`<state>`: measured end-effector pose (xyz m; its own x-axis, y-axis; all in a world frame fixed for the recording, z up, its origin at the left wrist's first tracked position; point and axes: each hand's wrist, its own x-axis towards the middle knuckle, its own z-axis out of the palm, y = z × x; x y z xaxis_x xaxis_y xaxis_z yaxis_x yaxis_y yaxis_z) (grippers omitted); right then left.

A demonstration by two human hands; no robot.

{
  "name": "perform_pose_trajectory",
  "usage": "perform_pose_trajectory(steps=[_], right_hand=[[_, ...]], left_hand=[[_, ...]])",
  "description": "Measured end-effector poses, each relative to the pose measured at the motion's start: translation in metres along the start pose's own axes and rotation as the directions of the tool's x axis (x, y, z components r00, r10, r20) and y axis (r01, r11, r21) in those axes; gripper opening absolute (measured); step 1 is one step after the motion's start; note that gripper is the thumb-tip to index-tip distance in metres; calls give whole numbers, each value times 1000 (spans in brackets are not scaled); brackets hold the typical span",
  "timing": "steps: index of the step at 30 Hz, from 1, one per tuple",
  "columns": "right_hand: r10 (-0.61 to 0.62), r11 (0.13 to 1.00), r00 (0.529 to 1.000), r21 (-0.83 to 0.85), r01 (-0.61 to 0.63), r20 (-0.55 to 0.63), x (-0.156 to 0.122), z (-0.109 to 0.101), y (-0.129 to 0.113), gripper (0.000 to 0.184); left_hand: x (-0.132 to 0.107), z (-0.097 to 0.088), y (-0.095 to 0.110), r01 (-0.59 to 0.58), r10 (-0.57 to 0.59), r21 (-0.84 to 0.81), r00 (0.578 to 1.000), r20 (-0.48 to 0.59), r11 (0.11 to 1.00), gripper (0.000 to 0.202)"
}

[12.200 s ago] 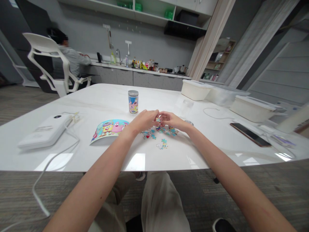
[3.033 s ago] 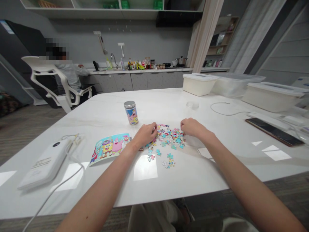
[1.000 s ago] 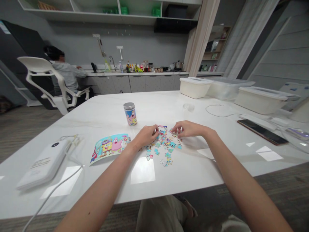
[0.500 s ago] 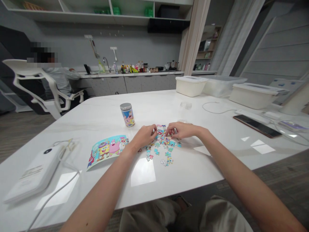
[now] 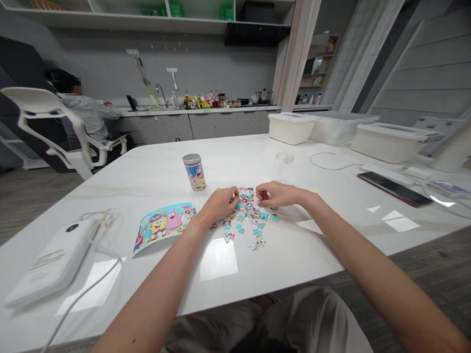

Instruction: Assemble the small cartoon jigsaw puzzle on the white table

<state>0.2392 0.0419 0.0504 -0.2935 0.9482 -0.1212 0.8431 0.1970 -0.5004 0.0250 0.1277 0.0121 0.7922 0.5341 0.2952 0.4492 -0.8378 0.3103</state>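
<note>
A heap of small colourful jigsaw pieces [image 5: 248, 212] lies on the white table [image 5: 265, 255] in front of me. My left hand [image 5: 220, 202] rests on the heap's left side with its fingers curled into a pinch. My right hand [image 5: 275, 193] hovers at the heap's right side, fingers bent and pinched together; what either hand holds is too small to make out. A cartoon picture sheet [image 5: 164, 225] lies flat to the left. Behind the heap stands a small round tin [image 5: 195, 172] with the same cartoon print.
A white device [image 5: 51, 260] with a cable [image 5: 79, 296] sits at the near left. Lidded white and clear boxes [image 5: 292, 127] stand at the back right, beside a dark phone [image 5: 395, 189]. Another person [image 5: 86, 115] sits in a white chair [image 5: 44, 125] at the far left.
My right hand has slid left along the heap toward my left hand and curled its fingers. My left hand stays on the heap's left side. The view has shifted slightly.
</note>
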Motion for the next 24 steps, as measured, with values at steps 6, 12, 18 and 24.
perform_pose_trajectory(steps=[6, 12, 18, 24], right_hand=[[-36, 996, 995, -85, 28, -93, 1, -5, 8, 7], [-101, 993, 990, -69, 95, -97, 6, -4, 14, 17], [-80, 995, 989, -71, 71, -128, 7, -1, 15, 22], [-42, 997, 993, -62, 35, -113, 7, 1, 14, 31]], left_hand=[[0, -2, 3, 4, -4, 16, 1000, 18, 1000, 17], [1, 0, 4, -34, 33, 23, 999, 14, 999, 17], [0, -1, 7, -51, 49, 72, 998, 28, 996, 16], [0, -6, 13, 1, -8, 266, 1000, 24, 964, 18]])
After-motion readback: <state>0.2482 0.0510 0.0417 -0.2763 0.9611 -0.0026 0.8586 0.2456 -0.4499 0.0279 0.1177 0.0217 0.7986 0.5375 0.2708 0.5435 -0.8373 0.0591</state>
